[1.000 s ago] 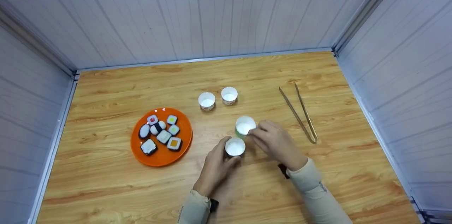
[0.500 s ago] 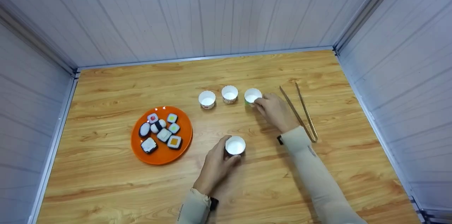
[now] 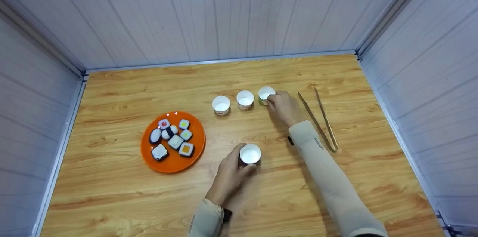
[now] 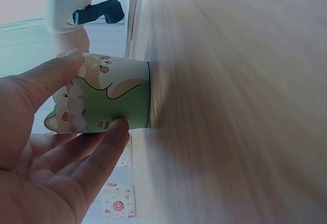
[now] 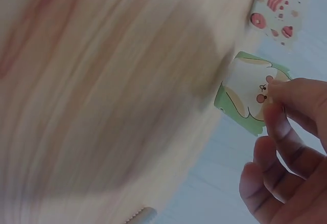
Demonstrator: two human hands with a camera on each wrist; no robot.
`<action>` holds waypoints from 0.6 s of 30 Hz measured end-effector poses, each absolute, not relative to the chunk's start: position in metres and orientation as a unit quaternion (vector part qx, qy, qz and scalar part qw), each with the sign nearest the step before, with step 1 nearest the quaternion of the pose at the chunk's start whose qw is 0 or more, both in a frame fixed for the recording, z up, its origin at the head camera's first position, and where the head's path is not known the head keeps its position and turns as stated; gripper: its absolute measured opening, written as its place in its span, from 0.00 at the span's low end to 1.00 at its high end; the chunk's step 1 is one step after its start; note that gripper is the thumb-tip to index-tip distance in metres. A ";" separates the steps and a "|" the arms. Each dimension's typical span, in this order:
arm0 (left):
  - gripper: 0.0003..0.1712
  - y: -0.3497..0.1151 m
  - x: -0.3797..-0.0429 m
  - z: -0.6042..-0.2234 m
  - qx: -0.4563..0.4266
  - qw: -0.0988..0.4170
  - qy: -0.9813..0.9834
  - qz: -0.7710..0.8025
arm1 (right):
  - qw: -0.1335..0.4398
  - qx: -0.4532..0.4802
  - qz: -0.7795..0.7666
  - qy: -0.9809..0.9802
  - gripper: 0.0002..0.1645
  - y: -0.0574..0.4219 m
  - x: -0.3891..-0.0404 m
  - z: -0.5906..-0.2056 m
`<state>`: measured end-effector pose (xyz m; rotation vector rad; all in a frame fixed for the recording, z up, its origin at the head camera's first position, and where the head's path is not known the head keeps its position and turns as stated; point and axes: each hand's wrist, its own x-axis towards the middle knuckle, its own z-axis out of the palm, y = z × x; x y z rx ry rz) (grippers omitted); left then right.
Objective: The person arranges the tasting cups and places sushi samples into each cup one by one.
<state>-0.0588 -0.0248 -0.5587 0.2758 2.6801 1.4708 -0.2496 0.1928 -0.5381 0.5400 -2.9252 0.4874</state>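
While the left hand [image 3: 228, 173] keeps its place in the head view, low of centre, its fingers grasping the near cup [image 3: 250, 154], the right hand [image 3: 285, 108] has moved. A second ago it was beside the near cup with the far cup [image 3: 266, 94]; now it pinches the far cup at upper centre, at the right end of a row with the middle cup [image 3: 245, 99] and the end cup [image 3: 221, 105]. Half a second ago the far cup sat slightly lower in the frame. Left of centre, the orange plate [image 3: 168, 166] with its sushi [image 3: 175, 141] is unchanged on the counter [image 3: 112, 199], as are the open tongs [image 3: 328, 130] to the right. Dark lettering on the right sleeve [image 3: 332, 184] is too small to read.

From the left wrist, the near cup fills the left-centre, sideways in the frame, thumb above and fingers below. Its print is green with a cartoon animal. A doughnut-print cup shows at lower left, the right sleeve at upper left.

From the right wrist, thumb and forefinger pinch the far cup's wall at right; it too is green with a cartoon face. A cake-and-doughnut print marks the cup at upper right.
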 end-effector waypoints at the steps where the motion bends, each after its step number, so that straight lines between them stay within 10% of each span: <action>1: 0.38 -0.024 -0.059 -0.559 0.089 0.037 0.873 0.479 | 0.058 0.177 0.160 -0.969 0.08 0.193 -0.250 -0.539; 18: 0.39 -0.024 -0.059 -0.558 0.085 0.046 0.875 0.474 | 0.185 0.260 0.160 -0.934 0.10 0.198 -0.194 -0.521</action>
